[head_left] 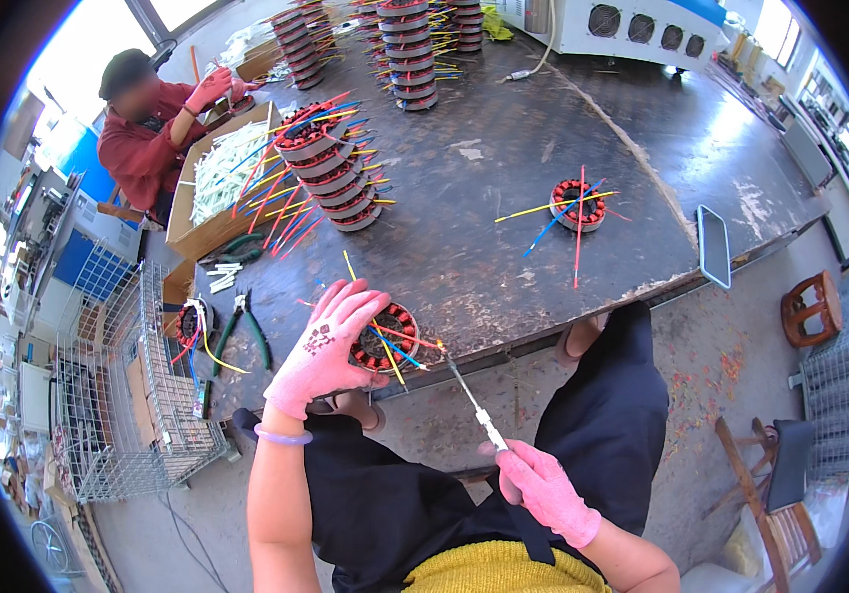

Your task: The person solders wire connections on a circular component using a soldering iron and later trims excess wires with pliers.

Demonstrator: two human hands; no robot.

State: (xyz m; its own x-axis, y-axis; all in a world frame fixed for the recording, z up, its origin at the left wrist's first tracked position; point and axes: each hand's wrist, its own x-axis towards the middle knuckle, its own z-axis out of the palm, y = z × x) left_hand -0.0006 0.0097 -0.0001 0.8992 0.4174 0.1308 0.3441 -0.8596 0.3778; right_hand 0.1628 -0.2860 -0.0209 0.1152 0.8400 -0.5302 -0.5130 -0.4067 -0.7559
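My left hand (323, 344), in a pink glove, curves round the left side of a stator (407, 324) with red and black windings at the table's front edge. Its fingers reach over the far side and its thumb lies by the near side. Yellow, blue and red wires cross the ring. Closed round the white handle of a long-necked lighter (488, 427) is my right hand (549, 490), also gloved in pink. The lighter's thin metal neck points up and left. A small orange flame glows at its tip, right by the end of a red wire.
Stacked stators (330, 178) stand behind my left hand, beside a carton (182, 234) of white sleeves. Green-handled pliers (242, 331) and another stator (195, 321) lie left. A single stator (582, 212) and a phone (713, 247) are right. A co-worker (143, 133) sits far left.
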